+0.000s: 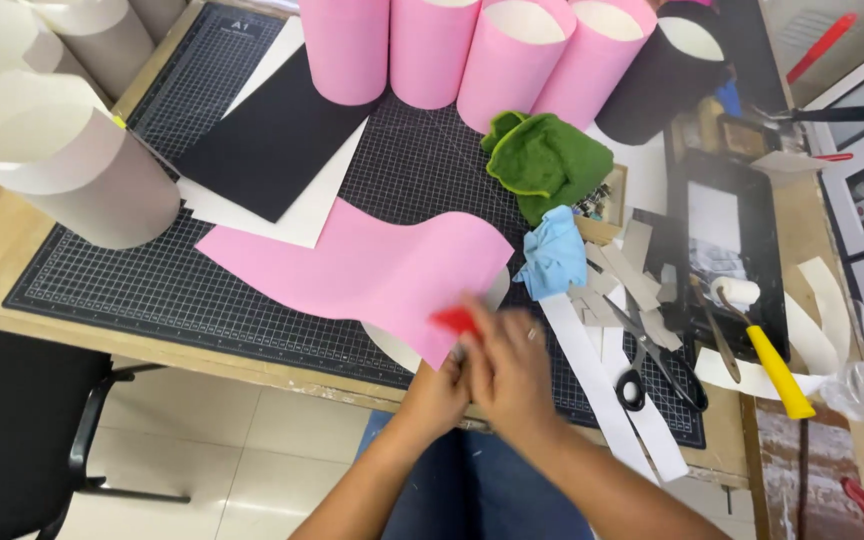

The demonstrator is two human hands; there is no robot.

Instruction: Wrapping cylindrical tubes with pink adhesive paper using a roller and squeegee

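A curled pink paper sheet (362, 265) lies on the black gridded cutting mat (152, 290), its near corner over a white round piece (392, 345). My left hand (437, 395) and my right hand (507, 370) meet at that corner near the table's front edge. A small red object (455, 320) shows at their fingertips, blurred; which hand holds it I cannot tell. Both hands have fingers closed around the corner area.
Pink paper tubes (472, 50) and a black tube (667, 75) stand at the back. Grey tubes (82, 170) at left. Green cloth (547, 160), blue cloth (555, 255), scissors (652, 365), paper strips (602, 380), a yellow-handled roller (767, 350), black sheet (272, 135).
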